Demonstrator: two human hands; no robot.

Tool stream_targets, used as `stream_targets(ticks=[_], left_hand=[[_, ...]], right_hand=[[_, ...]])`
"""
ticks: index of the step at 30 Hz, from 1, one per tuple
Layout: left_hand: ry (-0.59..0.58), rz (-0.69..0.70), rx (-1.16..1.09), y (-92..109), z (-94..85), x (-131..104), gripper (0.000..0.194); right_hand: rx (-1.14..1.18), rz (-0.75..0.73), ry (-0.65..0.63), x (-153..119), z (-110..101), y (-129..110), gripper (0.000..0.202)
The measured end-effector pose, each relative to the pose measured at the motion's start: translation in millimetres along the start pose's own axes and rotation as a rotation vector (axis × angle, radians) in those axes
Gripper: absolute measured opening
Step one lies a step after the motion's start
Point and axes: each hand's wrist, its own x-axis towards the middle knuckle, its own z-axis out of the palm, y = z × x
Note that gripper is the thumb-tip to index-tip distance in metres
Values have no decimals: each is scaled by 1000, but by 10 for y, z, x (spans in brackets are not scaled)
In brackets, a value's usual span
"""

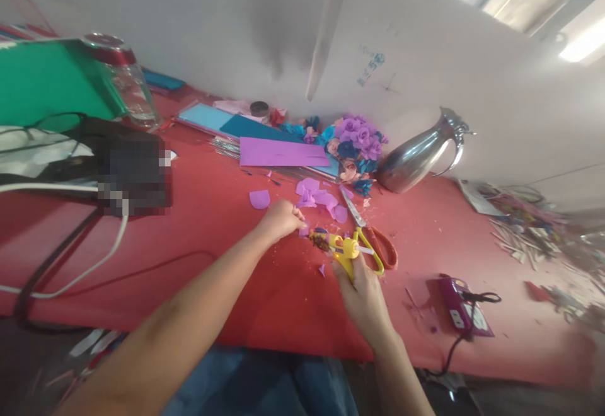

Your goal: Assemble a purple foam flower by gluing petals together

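My right hand (360,290) is wrapped round the handle of a yellow glue gun (348,249), whose dark, crusted nozzle points left. Just left of that nozzle, the fingers of my left hand (282,219) are pinched on a small purple paper piece (304,229). Beyond both hands lie loose purple petals (326,198) in a pile, with a single petal (259,199) to their left. Scissors (357,214) with yellow and orange handles lie open-bladed or closed, I cannot tell, partly behind the glue gun.
Paper flowers (362,138) and a purple sheet (283,152) lie near the wall. A metal jug (418,157) stands right of them. On the red table (212,302) are a purple power socket (460,306), a glass bottle (135,91) and cables (113,246) at left.
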Motion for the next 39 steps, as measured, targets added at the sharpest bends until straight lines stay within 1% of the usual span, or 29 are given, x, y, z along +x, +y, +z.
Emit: stream_targets(ticks=[3,8,12,18,24,27,30,33,35,36,39], left_hand=[[1,3,5,0,0,-2,3],[3,-5,-6,16,-9,-3,6],[8,-16,-20,10,-3,2,8],[5,4,-24,-4,1,7,5],[-10,12,-15,5,-9,1,6],[-6,5,-11,9,-14,-2,5],[-3,-1,-5,7,-15,0,7],[2,3,-16,1,-12,1,7],[-1,2,-43,0,-9,-2,6],[-4,-4,-63,1,-9,-6,7],[-20,-38,-141,8,-19,-16,6]], right_hand=[[-42,-25,7,1,-1,-6,35],[-113,-75,52,0,-66,-28,37],[-93,-102,77,0,-100,-67,32],[-69,-67,61,3,-62,-104,32],[-66,-41,-18,35,-18,-108,34],[-63,-49,9,15,-29,-103,34],[-23,-66,44,-38,-83,-92,30],[70,-20,34,-41,-211,-5,28],[158,59,50,43,-342,135,30],[203,113,86,118,-415,231,31],[392,290,248,433,-628,577,37]])
